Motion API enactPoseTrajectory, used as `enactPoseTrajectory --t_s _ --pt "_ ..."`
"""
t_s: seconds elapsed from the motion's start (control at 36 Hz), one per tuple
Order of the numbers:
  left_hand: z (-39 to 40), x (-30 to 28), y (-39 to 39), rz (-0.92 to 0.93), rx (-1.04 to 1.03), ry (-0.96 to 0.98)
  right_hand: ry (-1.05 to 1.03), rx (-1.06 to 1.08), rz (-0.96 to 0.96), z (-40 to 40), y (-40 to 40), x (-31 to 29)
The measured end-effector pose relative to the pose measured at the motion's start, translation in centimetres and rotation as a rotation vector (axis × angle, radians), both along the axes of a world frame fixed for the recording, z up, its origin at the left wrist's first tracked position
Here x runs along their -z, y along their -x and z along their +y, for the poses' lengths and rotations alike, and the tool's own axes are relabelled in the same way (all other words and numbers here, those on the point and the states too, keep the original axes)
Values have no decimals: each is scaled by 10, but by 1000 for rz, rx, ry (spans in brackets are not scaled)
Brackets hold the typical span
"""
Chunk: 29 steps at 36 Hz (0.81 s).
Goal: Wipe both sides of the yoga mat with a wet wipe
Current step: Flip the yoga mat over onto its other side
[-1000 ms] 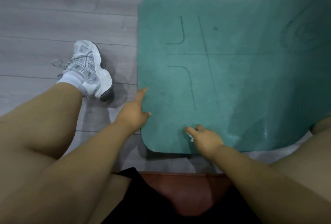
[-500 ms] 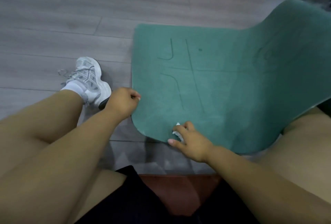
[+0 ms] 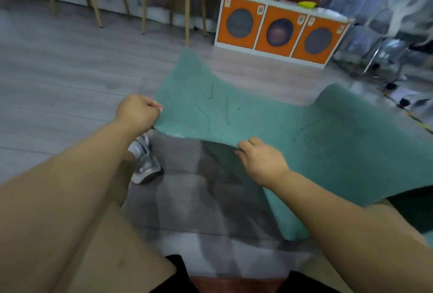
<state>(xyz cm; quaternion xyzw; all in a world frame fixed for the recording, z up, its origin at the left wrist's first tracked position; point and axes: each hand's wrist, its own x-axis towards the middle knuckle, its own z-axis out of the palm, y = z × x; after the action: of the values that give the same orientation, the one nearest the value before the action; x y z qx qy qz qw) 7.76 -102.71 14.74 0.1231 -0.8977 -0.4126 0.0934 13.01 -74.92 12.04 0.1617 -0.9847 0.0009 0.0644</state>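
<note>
**Mat end lifted off the floor**

Half a second ago the yoga mat [image 3: 269, 123] lay flat on the floor; now its near end is raised. Left of the mat, the left hand [image 3: 138, 112] pinches its corner in a curled grip. At the mat's near edge, the right hand [image 3: 262, 161] curls over it. The wipe seen earlier is out of sight. Grey plank floor [image 3: 58, 86]; one sneaker [image 3: 146, 163] below the mat's corner. Beyond the mat, one orange cabinet [image 3: 281, 30] with three round windows.
</note>
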Motion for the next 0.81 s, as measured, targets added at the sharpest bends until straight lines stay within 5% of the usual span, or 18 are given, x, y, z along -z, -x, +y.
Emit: enactPoseTrajectory --t_s 0.19,0.56,0.81 --pt "-22 -83 24 243 -25 -523 -33 -65 344 -18 65 -133" --pt "-153 -177 63 515 -290 -1075 12 -419 787 -188 133 -298" --pt "-280 -231 52 821 -421 -1170 83 -645 913 -334 134 -377"
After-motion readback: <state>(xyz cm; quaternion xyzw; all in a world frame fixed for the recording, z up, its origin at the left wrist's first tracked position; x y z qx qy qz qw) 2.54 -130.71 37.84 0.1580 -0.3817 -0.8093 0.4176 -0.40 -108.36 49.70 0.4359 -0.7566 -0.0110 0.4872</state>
